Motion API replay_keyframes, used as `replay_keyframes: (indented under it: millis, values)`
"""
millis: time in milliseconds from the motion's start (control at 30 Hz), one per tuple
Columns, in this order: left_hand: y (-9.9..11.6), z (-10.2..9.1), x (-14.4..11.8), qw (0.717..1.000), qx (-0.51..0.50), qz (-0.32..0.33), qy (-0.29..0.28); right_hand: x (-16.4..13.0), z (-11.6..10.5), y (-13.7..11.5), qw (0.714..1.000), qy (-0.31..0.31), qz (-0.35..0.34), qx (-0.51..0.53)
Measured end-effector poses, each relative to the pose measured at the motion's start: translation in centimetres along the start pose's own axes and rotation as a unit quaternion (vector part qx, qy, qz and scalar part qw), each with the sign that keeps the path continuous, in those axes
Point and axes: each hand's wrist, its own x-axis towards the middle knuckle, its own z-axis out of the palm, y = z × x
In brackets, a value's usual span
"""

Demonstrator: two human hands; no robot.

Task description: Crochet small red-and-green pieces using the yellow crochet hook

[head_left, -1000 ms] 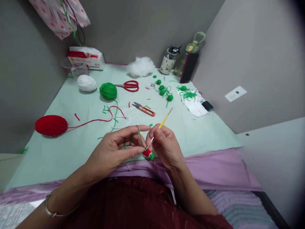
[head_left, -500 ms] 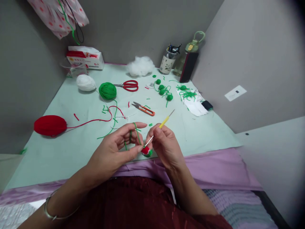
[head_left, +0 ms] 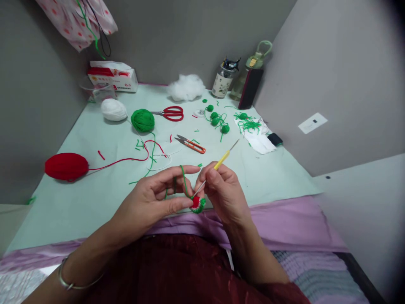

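Head view: left hand [head_left: 152, 198] pinches small red-green crochet piece [head_left: 197, 204], green yarn [head_left: 183, 179] looped over finger; right hand [head_left: 223, 190] grips yellow crochet hook [head_left: 220, 160].

The crochet hook [head_left: 218, 164] now tilts higher than a second ago.

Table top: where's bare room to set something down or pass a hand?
Free: the near-left stretch below the red yarn ball, and the right side between the hook-holding right hand and the white cloth. Crowded: the far middle, around the green yarn ball, red scissors and snips.
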Motion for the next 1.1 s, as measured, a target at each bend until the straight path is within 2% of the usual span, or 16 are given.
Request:
replay_keyframes:
  millis: [333, 433, 567, 667, 767, 833, 900, 1100]
  values:
    - [-0.1, -0.2, 0.5, 0.999, -0.023, 0.014, -0.044, 0.4, -0.4, -0.4, 0.997, -0.058, 0.048, -0.017]
    - [-0.1, 0.1, 0.4, 0.999, -0.02, 0.029, -0.022, 0.7, -0.6, -0.6, 0.996, -0.065, 0.053, -0.028]
    - [-0.8, 0.9, 0.5, 0.996, -0.041, 0.071, 0.046, 0.6, -0.5, -0.7, 0.998, -0.011, -0.038, -0.058]
    - [-1.5, 1.2, 0.9, 0.994, -0.093, 0.053, 0.038, 0.2, -0.4, -0.6, 0.987, 0.028, -0.133, -0.088]
    - [-1.9, 1.3, 1.1, 0.993, -0.117, 0.018, 0.018, -0.2, -0.4, -0.3, 0.972, 0.027, -0.21, -0.098]
    - [-1.9, 1.3, 1.1, 0.992, -0.121, 0.009, 0.02, -0.3, -0.5, -0.1, 0.965, 0.024, -0.237, -0.107]
    - [-1.7, 1.2, 1.0, 0.991, -0.126, 0.006, 0.038, -0.4, -0.7, 0.1, 0.966, 0.019, -0.231, -0.115]
    - [-1.4, 0.8, 1.1, 0.987, -0.125, 0.027, 0.097, -0.5, -0.7, 0.6, 0.987, -0.037, -0.146, -0.057]
